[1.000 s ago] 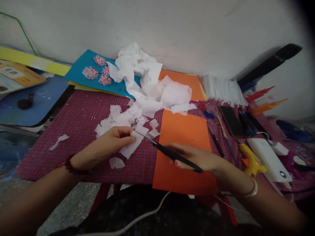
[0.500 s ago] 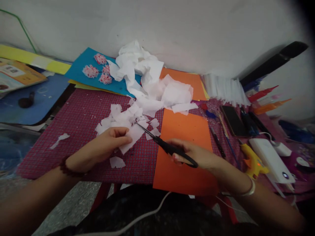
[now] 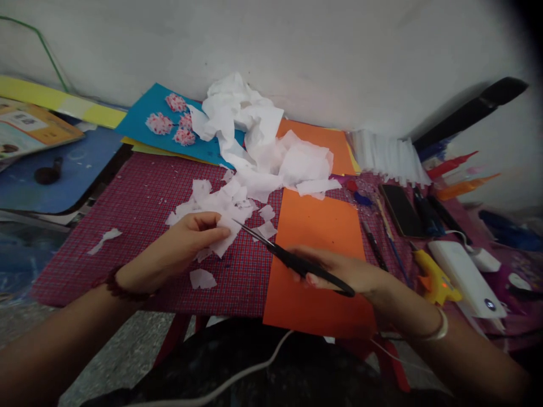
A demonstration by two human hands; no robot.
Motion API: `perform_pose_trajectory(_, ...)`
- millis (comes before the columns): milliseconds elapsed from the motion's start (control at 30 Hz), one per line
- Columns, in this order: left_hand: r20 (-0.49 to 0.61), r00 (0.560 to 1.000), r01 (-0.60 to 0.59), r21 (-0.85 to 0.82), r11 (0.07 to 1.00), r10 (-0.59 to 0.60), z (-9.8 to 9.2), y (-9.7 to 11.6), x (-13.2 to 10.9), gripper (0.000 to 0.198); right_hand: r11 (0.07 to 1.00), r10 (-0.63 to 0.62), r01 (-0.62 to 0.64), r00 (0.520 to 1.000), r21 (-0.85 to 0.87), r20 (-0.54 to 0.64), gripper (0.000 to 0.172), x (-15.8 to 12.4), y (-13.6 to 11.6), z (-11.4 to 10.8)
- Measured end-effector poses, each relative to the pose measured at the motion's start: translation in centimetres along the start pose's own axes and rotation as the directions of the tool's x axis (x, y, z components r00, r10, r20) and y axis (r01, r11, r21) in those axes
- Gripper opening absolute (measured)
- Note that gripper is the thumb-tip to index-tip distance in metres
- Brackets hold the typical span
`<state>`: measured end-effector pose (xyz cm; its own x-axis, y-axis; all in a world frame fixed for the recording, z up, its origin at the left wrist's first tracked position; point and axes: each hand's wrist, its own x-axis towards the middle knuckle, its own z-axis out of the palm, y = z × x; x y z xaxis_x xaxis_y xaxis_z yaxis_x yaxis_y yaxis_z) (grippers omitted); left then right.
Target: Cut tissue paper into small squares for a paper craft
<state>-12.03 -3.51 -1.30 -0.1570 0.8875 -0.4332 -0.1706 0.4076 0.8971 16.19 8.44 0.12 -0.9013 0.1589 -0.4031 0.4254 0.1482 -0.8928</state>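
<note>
Shows a white label [image 3: 25,120] on the booklet [image 3: 53,137] at far left, with dark marks too blurred to read. Shows also a round dark disc [image 3: 490,304] on the near end of the white power bank [image 3: 460,271] at right, too small to make out. Pinches a small piece of white paper [image 3: 224,246] in the left hand [image 3: 190,238], with thumb and forefinger closed on its left side. Holds this piece above the checked cloth [image 3: 237,282], just in front of the heap of torn scraps [image 3: 212,199]. Grips black-handled scissors [image 3: 292,261] in the right hand [image 3: 341,267], with fingers curled round the handles and tip at the paper's right edge. Cannot tell contact from overlap there, nor any gap between the blades. Overhangs the near edge of the table [image 3: 63,265] with the orange sheet [image 3: 318,226], beneath the right hand. Has a stretch of cloth from the heap to the left edge, with a thin scrap [image 3: 104,241] on it. Has tighter room at right, among glue gun [image 3: 435,277], phone [image 3: 403,209] and power bank
</note>
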Motion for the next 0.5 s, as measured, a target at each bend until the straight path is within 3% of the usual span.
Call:
perform_pose_trajectory(300, 0.031, 0.993, 0.113, 0.058, 0.992, -0.115, 0.6, -0.1, 0.3, 0.018, 0.999, 0.009, -0.010, 1.000, 0.034, 0.010, 0.081, 0.9, -0.8, 0.2)
perform_pose_trajectory(500, 0.007, 0.994, 0.112, 0.077, 0.991, -0.113, 1.1, 0.5, 0.5, 0.018, 0.995, 0.009, 0.001, 0.996, 0.104, -0.087, 0.064, 1.2, -0.2, 0.7)
